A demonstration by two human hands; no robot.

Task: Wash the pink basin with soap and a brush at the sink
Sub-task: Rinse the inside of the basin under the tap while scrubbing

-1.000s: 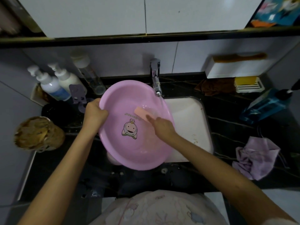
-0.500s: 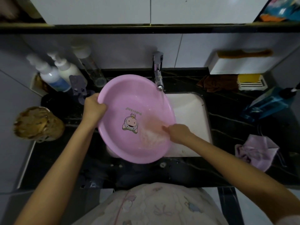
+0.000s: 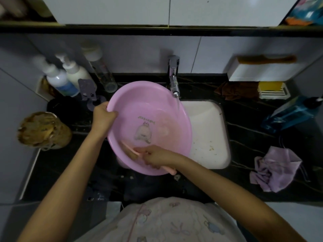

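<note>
Now pink basin (image 3: 148,109) tilted over left part of sink (image 3: 208,123), under running tap (image 3: 173,79). Risk: wet rim could slip from left hand (image 3: 103,117), fingers clamped on left rim; stream may splash bench (image 3: 248,126). Basin glossy, cartoon print blurred. Right hand (image 3: 157,157) fingers wrapped round brush (image 3: 130,151), bristles at near inner wall.
</note>
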